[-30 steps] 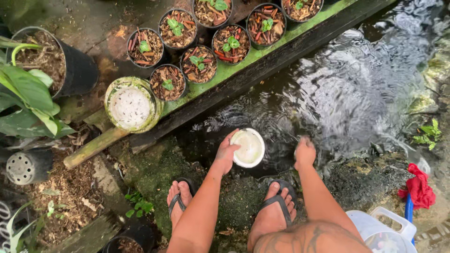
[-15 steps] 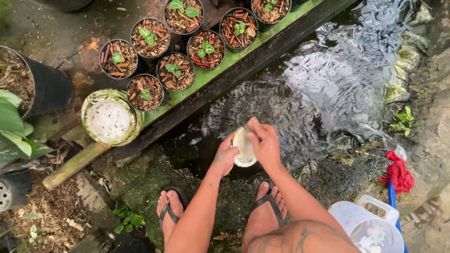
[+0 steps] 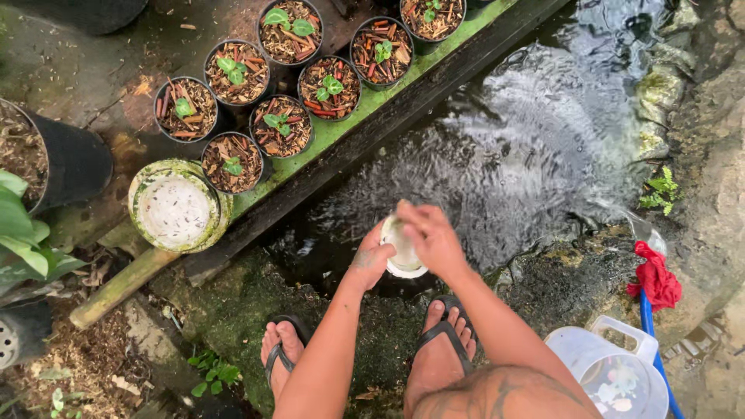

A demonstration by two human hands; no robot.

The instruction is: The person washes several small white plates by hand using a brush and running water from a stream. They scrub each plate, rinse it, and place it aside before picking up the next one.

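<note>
The person squats at the edge of a shallow pool of rippling water [image 3: 535, 147], both feet in dark flip-flops [image 3: 446, 341] on wet, mossy ground. The left hand [image 3: 371, 260] cups a small white bowl [image 3: 403, 256] from below and from the left side, its fingers curled against the rim. The right hand [image 3: 431, 237] lies over the top of the bowl, palm down, fingers bent and pressed onto its inside, so most of the bowl is hidden; only part of the pale rim and its lower edge show. The bowl sits just above the waterline, between the two hands and in front of the right foot.

Across the water runs a dark plank with a green-painted ledge [image 3: 349, 128]. On and behind that ledge stand several small black pots [image 3: 233, 163] filled with bark chips, each with a small green seedling. Left of them a round, mossy white lid [image 3: 177, 209] rests on a bamboo pole [image 3: 116, 287]. A clear plastic jug [image 3: 613, 372] stands near the right knee, and a red rag [image 3: 656, 275] hangs on a blue pipe just beside it.
</note>
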